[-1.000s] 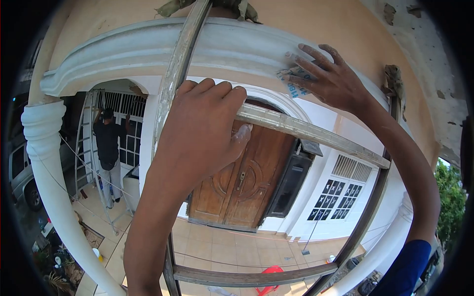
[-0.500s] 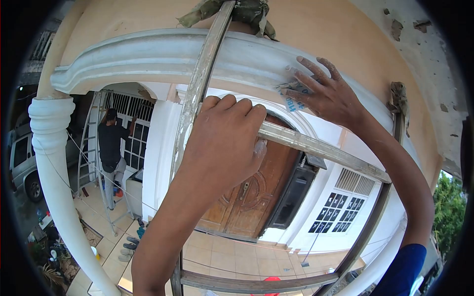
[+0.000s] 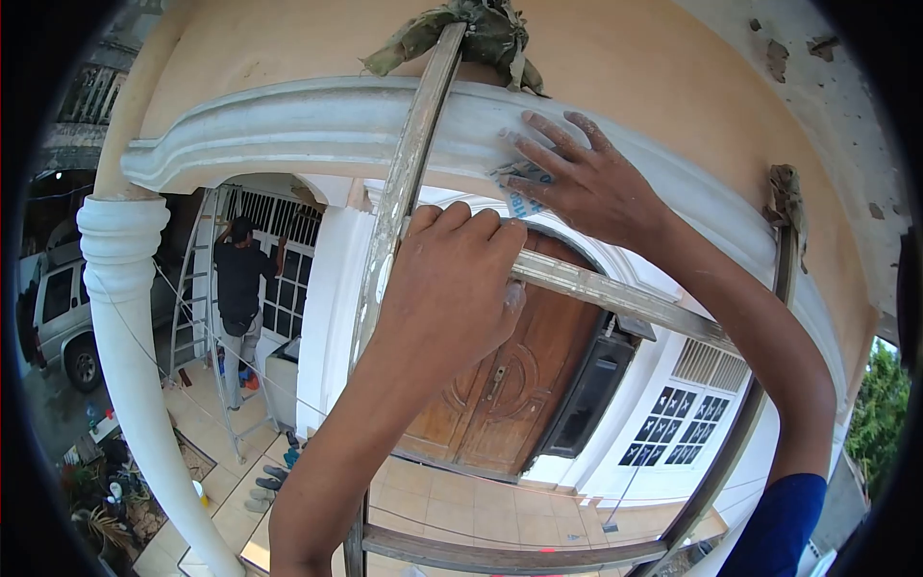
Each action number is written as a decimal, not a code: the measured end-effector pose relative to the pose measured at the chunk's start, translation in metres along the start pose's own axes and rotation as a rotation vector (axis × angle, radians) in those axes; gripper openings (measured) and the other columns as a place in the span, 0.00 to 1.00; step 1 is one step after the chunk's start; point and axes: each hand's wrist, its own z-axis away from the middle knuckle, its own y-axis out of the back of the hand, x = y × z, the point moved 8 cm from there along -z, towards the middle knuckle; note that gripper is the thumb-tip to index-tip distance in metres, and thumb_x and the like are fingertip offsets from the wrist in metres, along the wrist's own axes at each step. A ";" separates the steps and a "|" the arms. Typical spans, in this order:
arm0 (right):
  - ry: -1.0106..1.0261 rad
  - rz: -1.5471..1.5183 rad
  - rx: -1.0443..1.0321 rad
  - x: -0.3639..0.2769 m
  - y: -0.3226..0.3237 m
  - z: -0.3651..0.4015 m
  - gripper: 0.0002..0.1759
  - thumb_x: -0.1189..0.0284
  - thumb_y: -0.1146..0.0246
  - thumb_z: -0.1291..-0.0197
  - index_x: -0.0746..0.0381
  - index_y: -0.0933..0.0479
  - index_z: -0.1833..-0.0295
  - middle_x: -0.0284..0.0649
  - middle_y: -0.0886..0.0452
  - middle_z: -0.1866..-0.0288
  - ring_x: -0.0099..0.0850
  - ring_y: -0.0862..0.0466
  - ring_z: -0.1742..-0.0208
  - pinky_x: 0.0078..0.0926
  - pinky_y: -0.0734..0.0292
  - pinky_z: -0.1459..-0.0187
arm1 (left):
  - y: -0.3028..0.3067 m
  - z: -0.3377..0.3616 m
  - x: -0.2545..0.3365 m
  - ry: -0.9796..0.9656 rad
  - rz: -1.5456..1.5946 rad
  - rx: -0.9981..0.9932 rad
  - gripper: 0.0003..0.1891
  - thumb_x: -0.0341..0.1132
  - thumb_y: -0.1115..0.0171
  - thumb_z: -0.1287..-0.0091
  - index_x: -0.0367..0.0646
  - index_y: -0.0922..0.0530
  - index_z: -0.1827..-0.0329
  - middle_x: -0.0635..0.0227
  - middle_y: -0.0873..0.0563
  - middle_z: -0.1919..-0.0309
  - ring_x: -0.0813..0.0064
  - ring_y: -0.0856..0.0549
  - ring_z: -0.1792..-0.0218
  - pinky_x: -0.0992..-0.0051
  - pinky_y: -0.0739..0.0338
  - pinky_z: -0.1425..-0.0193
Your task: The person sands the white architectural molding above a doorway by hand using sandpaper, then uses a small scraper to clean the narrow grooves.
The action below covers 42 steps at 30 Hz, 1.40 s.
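My left hand [image 3: 450, 288] is closed around the top visible rung of a worn wooden ladder [image 3: 625, 300], close to its left rail. The knuckles face up and the thumb curls below the rung. Higher and to the right, my right hand [image 3: 601, 188] presses a piece of sandpaper [image 3: 524, 197] with blue print against the pale curved moulding [image 3: 288, 120]. Its dusty fingers are partly spread, and part of the sheet is hidden beneath them. Ragged cloth [image 3: 481, 38] wraps the left rail's top end, against the peach wall.
Below stand a carved wooden door [image 3: 500, 375] and a dark speaker-like box [image 3: 591, 385]. A white column [image 3: 125, 288] rises at left. Beyond it, a person in dark clothes [image 3: 240, 284] is at a metal stepladder [image 3: 197, 298] by a barred window. Shoes [image 3: 264, 490] lie on the tiles.
My right hand and the sandpaper have shifted left along the moulding. The view has turned slightly, so the surroundings sit further right and lower. My left hand keeps its grip on the rung.
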 end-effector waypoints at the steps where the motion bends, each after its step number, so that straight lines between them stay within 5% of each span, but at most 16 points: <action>1: 0.031 -0.002 0.041 -0.008 0.003 -0.020 0.19 0.61 0.43 0.37 0.45 0.21 0.40 0.32 0.36 0.25 0.35 0.41 0.23 0.50 0.44 0.25 | 0.000 0.000 -0.001 -0.008 -0.019 0.009 0.18 0.32 0.29 0.52 0.37 0.23 0.58 0.61 0.19 0.64 0.60 0.20 0.57 0.61 0.31 0.43; 4: 0.069 0.064 -0.020 -0.023 -0.007 -0.050 0.20 0.60 0.42 0.38 0.46 0.21 0.40 0.33 0.36 0.25 0.35 0.41 0.23 0.51 0.43 0.26 | -0.001 0.001 0.000 -0.026 -0.017 0.016 0.18 0.32 0.29 0.52 0.38 0.23 0.58 0.61 0.18 0.64 0.60 0.20 0.56 0.61 0.31 0.43; 11: -0.014 0.061 -0.026 0.007 -0.008 0.023 0.20 0.62 0.43 0.36 0.44 0.22 0.39 0.33 0.33 0.27 0.36 0.38 0.25 0.49 0.42 0.26 | -0.001 -0.001 0.000 0.027 -0.004 -0.012 0.18 0.31 0.29 0.52 0.38 0.23 0.58 0.60 0.18 0.62 0.60 0.20 0.56 0.61 0.31 0.43; 14: 0.022 0.086 0.116 -0.017 -0.006 -0.031 0.16 0.60 0.42 0.37 0.41 0.19 0.44 0.34 0.32 0.30 0.36 0.40 0.24 0.51 0.43 0.26 | -0.002 0.001 -0.001 -0.005 -0.032 0.014 0.18 0.31 0.30 0.52 0.38 0.23 0.58 0.61 0.17 0.62 0.60 0.20 0.56 0.61 0.31 0.43; 17: 0.025 0.082 0.032 -0.016 -0.009 -0.036 0.15 0.60 0.42 0.37 0.40 0.18 0.45 0.34 0.32 0.30 0.36 0.40 0.24 0.51 0.43 0.26 | -0.001 0.001 0.000 -0.013 -0.013 0.008 0.19 0.31 0.30 0.52 0.38 0.22 0.56 0.61 0.17 0.62 0.60 0.21 0.56 0.61 0.31 0.42; 23: 0.017 0.058 0.017 0.011 -0.005 0.023 0.19 0.61 0.42 0.37 0.42 0.21 0.41 0.32 0.32 0.28 0.37 0.37 0.25 0.50 0.45 0.25 | -0.001 0.002 -0.003 0.017 0.001 0.013 0.18 0.31 0.30 0.51 0.38 0.23 0.57 0.61 0.19 0.64 0.61 0.21 0.56 0.61 0.31 0.42; 29: 0.097 0.150 0.138 -0.017 -0.004 -0.045 0.15 0.60 0.44 0.35 0.37 0.19 0.44 0.35 0.28 0.36 0.36 0.37 0.27 0.49 0.46 0.25 | 0.000 0.000 -0.001 -0.024 0.001 0.001 0.17 0.32 0.30 0.50 0.38 0.23 0.58 0.60 0.19 0.64 0.61 0.20 0.57 0.60 0.31 0.42; 35: -0.009 0.090 -0.010 0.013 -0.009 0.032 0.20 0.62 0.41 0.39 0.44 0.21 0.41 0.33 0.27 0.35 0.36 0.34 0.28 0.52 0.41 0.27 | 0.001 0.003 -0.003 0.001 0.023 0.006 0.17 0.32 0.30 0.49 0.38 0.23 0.58 0.61 0.20 0.64 0.61 0.21 0.57 0.60 0.31 0.42; 42: 0.028 0.174 0.087 -0.019 -0.006 -0.052 0.19 0.58 0.43 0.36 0.31 0.23 0.39 0.37 0.35 0.29 0.39 0.41 0.24 0.56 0.51 0.24 | 0.003 0.002 0.000 -0.046 0.011 0.023 0.17 0.33 0.30 0.49 0.38 0.24 0.58 0.61 0.20 0.64 0.61 0.21 0.56 0.61 0.31 0.42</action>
